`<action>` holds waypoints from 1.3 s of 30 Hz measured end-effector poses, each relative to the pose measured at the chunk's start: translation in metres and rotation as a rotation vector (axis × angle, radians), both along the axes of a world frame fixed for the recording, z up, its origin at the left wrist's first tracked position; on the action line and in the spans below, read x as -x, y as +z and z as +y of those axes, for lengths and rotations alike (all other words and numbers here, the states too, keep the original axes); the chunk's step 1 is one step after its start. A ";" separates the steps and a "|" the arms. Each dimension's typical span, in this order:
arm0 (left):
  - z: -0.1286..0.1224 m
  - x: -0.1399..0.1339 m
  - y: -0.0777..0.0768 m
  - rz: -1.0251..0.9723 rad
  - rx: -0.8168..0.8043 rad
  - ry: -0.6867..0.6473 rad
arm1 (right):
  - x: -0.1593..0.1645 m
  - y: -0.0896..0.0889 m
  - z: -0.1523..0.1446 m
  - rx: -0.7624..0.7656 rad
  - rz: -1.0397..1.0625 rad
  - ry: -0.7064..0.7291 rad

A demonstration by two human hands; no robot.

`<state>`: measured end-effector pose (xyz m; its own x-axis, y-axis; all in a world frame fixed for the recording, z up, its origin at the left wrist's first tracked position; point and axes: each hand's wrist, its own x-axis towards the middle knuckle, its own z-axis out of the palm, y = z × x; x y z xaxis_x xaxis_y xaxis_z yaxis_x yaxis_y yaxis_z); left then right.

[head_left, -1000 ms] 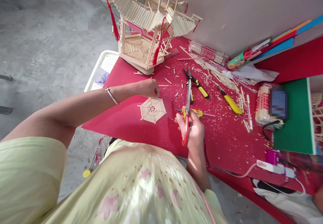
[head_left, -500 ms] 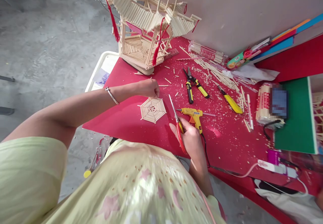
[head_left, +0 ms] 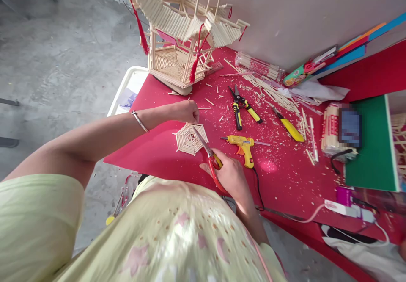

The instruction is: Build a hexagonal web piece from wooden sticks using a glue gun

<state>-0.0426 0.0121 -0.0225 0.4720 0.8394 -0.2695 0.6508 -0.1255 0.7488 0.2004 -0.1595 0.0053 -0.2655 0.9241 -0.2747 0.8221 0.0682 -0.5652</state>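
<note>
My left hand [head_left: 187, 111] is closed, its fingertips pinched at the upper edge of a hexagonal web of thin wooden sticks [head_left: 186, 142]. Whatever is between those fingers is hidden. The web lies flat on the red tabletop [head_left: 152, 146]. In my right hand [head_left: 231, 176] are scissors [head_left: 203, 139] with red and yellow handles. Their blades slant up and left across the right part of the web, with the tips close under my left fingers. Just right of the scissors lies a yellow glue gun [head_left: 242, 143] with a glue stick in its back.
A wooden stick pavilion model [head_left: 176, 68] with red tassels stands at the back left. Black and yellow cutters [head_left: 242, 104], a yellow-handled knife [head_left: 292, 129], loose sticks [head_left: 275, 91] and shavings lie to the right. A green box [head_left: 369, 155] and white power strip [head_left: 345, 210] are farther right.
My right hand has moved left and slightly down with the scissors, bringing the blades from beside the web to over it, near my left fingers. My left hand has stayed put.
</note>
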 end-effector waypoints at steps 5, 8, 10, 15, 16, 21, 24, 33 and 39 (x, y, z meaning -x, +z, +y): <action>0.001 -0.001 0.004 0.077 0.082 -0.056 | 0.009 -0.004 -0.001 -0.012 -0.057 0.081; 0.001 -0.001 0.010 0.083 0.110 -0.075 | 0.011 -0.006 -0.002 0.006 -0.076 0.116; -0.001 -0.001 0.017 0.068 0.110 -0.082 | 0.011 -0.005 0.000 0.010 -0.085 0.125; -0.009 -0.004 0.041 0.044 0.072 -0.090 | 0.011 -0.002 0.004 0.017 -0.074 0.107; -0.011 -0.005 0.045 0.036 0.062 -0.090 | 0.011 -0.002 0.004 0.015 -0.071 0.101; -0.019 -0.007 0.058 -0.029 0.036 -0.086 | 0.013 -0.002 0.002 -0.010 -0.031 0.056; -0.021 -0.006 0.058 -0.047 0.037 -0.073 | 0.013 -0.002 0.002 -0.022 0.012 0.036; -0.023 -0.005 0.059 -0.083 0.062 -0.046 | 0.013 0.002 0.005 -0.033 0.052 0.023; -0.021 -0.006 0.057 -0.078 0.063 -0.046 | 0.013 0.001 0.006 -0.031 0.066 0.022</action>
